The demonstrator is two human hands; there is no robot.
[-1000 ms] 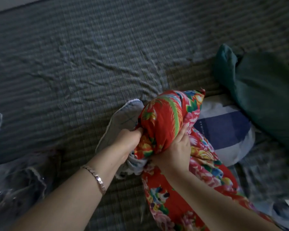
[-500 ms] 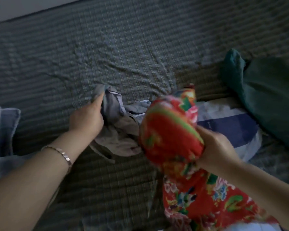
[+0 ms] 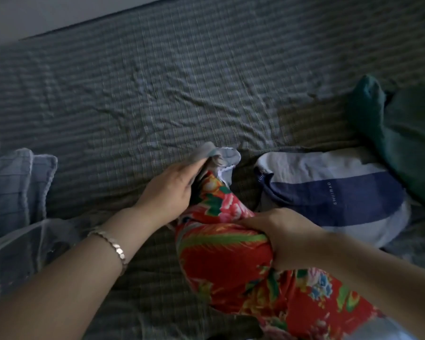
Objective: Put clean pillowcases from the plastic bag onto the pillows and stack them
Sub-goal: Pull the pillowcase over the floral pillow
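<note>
A red floral pillow lies on the bed in front of me, its narrow end pointing away. My right hand is clamped around its middle. My left hand holds a bunched grey-blue pillowcase at the pillow's far tip. A clear plastic bag lies at the lower left beside my left forearm. A white and navy striped pillow rests just right of the floral one.
Blue checked pillows are stacked at the left edge. A dark green pillow sits at the far right. The wrinkled grey striped bedsheet stretches away to a pale wall.
My left hand came back from the left with the grey pillowcase to the pillow's tip. The floral pillow dropped lower and my right hand now grips its middle.
</note>
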